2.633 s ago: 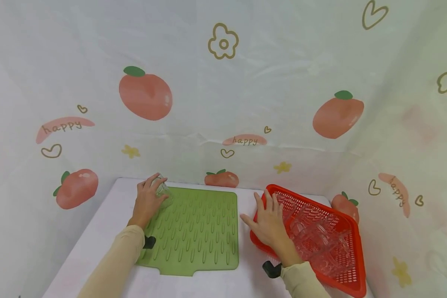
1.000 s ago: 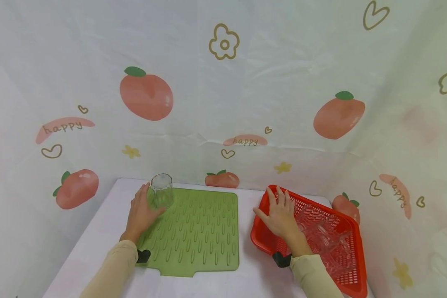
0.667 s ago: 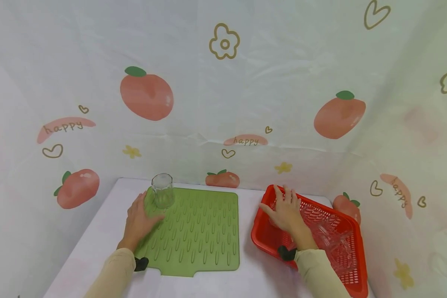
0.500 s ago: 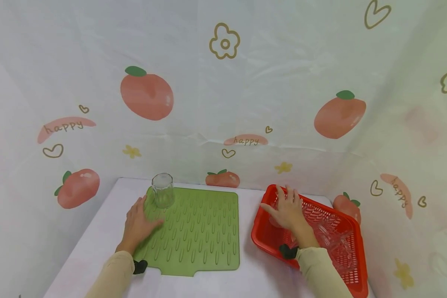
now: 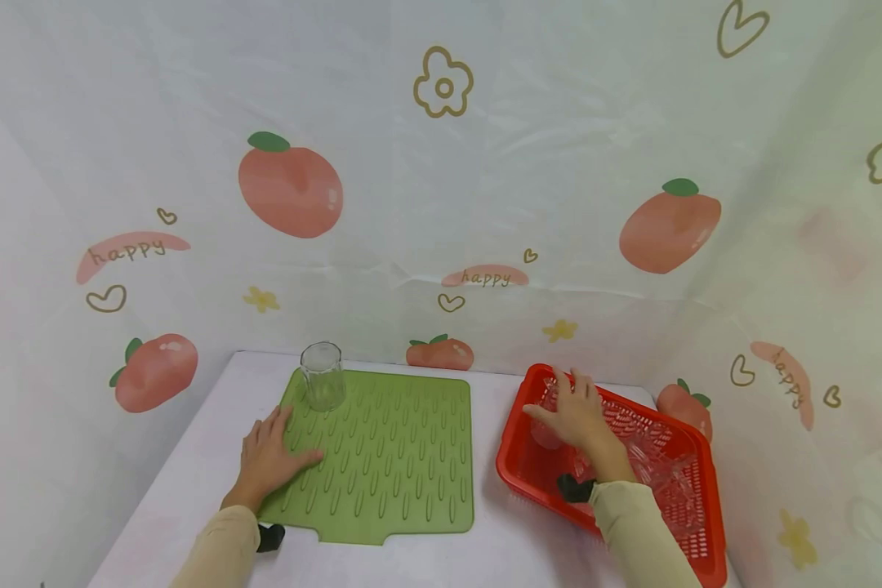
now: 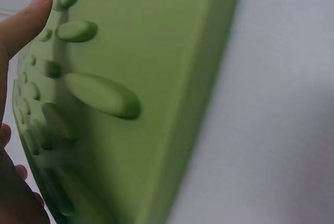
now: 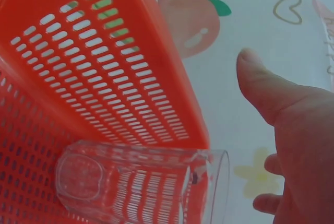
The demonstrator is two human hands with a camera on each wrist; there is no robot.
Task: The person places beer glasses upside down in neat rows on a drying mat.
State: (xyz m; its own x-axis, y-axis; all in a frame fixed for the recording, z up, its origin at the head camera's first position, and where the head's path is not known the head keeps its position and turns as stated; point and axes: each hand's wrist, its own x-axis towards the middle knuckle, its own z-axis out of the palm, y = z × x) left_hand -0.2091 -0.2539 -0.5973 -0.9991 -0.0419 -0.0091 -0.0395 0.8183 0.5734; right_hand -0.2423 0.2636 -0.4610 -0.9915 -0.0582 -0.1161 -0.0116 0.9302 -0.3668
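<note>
- Okay, head view: the near glass [image 5: 547, 434] sits in the red basket [image 5: 714, 506], at the corner under my right hand [image 5: 579, 420]; other glasses [image 5: 657, 465] lie jumbled beside it, outlines too muddled to count.
- Also head view: one more glass stands upright on the green mat [image 5: 393, 457], far left corner; call it the mat glass [image 5: 324, 380]. Nothing in either hand. My right arm reaches across the basket, palm down, fingers spread, thumb out toward the mat. My left hand [image 5: 268, 459] is spread at the mat's left edge, well apart from the mat glass.
- Left wrist view: thumb extended over the ribbed mat, no grip on it; whether any finger rests on it, can't tell. Mat looks thick, rubbery, bendy I'd guess, probably grippy under glass.
- Right wrist view: near glass has clear, smooth sides and a thick-looking base, mouth end by the basket rim; exact tilt unclear. My thumb stands off, fingers partly showing, a gap between hand and glass.
- Same view, handling: likely rigid, light to middling, slippery, breakable. Best hold: thumb and fingers around the sides just below the mouth, firm but no squeezing; avoid knocking the neighbouring glasses.
</note>
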